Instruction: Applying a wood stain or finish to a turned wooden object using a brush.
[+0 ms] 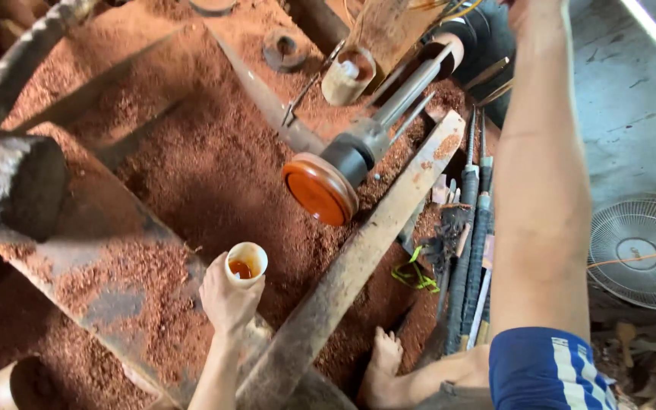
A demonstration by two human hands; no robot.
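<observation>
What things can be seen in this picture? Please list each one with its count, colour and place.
small cup: one, cream, amber liquid inside, held at lower centre
round disc: one, orange, on the lathe end, centre
lathe shaft: one, grey metal, upper centre
wooden beam: one, brown, diagonal, centre right
sawdust: reddish, covering the bench
long tools: several, dark, beside the beam
fan: one, white, right edge
left hand: holds the small cup
right arm: reaches upward, hand out of view
foot: one, bare, bottom centre
</observation>
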